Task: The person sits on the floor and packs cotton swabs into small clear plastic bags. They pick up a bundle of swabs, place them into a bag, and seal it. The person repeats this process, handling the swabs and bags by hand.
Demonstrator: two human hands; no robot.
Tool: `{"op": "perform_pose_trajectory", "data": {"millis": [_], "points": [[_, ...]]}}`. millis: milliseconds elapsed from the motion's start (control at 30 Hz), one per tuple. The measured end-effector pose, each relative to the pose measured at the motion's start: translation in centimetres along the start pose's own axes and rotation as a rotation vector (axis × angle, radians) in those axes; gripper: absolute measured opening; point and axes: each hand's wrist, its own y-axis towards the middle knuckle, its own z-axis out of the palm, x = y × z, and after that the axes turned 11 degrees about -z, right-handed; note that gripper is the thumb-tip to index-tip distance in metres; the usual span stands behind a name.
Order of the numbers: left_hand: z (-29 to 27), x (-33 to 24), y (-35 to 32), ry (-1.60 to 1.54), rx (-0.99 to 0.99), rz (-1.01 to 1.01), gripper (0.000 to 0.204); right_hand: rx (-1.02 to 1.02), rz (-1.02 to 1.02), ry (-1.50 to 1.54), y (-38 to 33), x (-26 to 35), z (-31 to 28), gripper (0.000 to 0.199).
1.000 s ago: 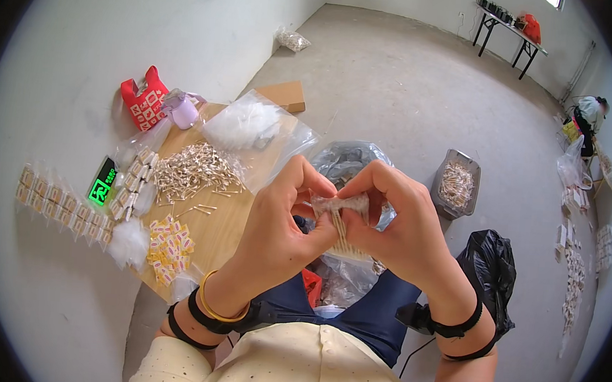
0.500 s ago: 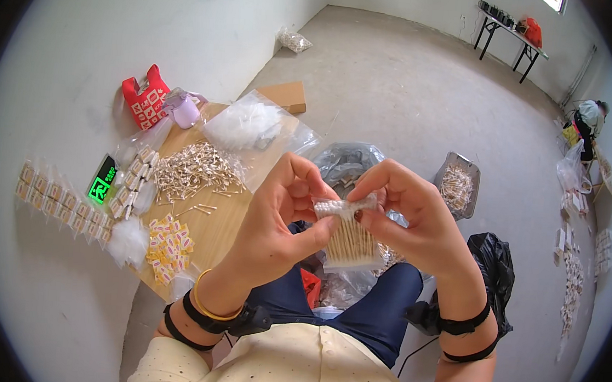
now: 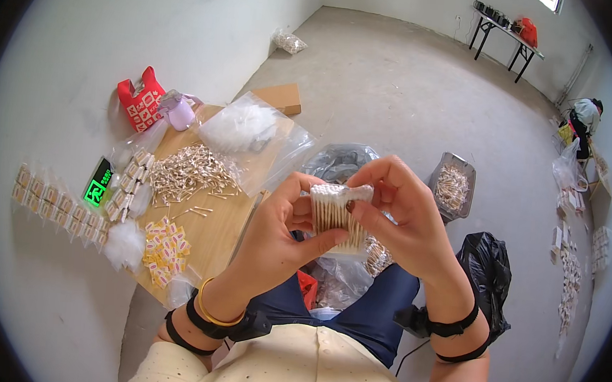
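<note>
Before my chest, a flat clear bag of cotton swabs (image 3: pixel 329 210) is held between both hands, white tips upward and sticks hanging below. My left hand (image 3: pixel 268 224) grips its left side, thumb across the sticks. At the upper right corner, my right hand (image 3: pixel 411 209) pinches the bag close to the white tips. To the left, a loose heap of cotton swabs (image 3: pixel 190 174) lies on the wooden table (image 3: pixel 222 224), with yellow-and-white cards (image 3: pixel 166 246) nearer me. Beyond my hands stands a bin with a grey liner (image 3: pixel 344 158).
Filled swab packs (image 3: pixel 56 205) line the table's left side by a green-lit sign (image 3: pixel 98 183). A purple cup (image 3: pixel 179 113) and red bag (image 3: pixel 140 101) stand behind. Rightward are a grey basket of swabs (image 3: pixel 452 189) and a black bag (image 3: pixel 485 274). Another person (image 3: pixel 584 119) works far right.
The swab bag has come upright, and its top edge looks flatter. My left thumb has shifted down onto the sticks. The right hand still pinches near the tips.
</note>
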Motion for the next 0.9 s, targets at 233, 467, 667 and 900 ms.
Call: {"op": "perform_pose_trajectory", "data": {"millis": [233,467,667,900], "points": [[-0.2,0.3,-0.1,-0.034,0.01,-0.055,0.043,-0.039,0.057,0.181,0.0,-1.2,-0.4,0.028],[-0.4,0.3,-0.1,-0.03,-0.008,-0.046,0.043,0.012,0.131,0.159,0.0,-1.6,-0.3,0.027],[-0.9,1.2,-0.1,-0.099,0.021,-0.051,0.04,-0.061,0.121,0.256,0.0,-1.4,-1.3,0.025],[-1.8,1.6,0.0,-0.199,0.058,-0.067,0.035,-0.049,-0.059,-0.191,-0.3,-2.5,-0.8,0.022]]}}
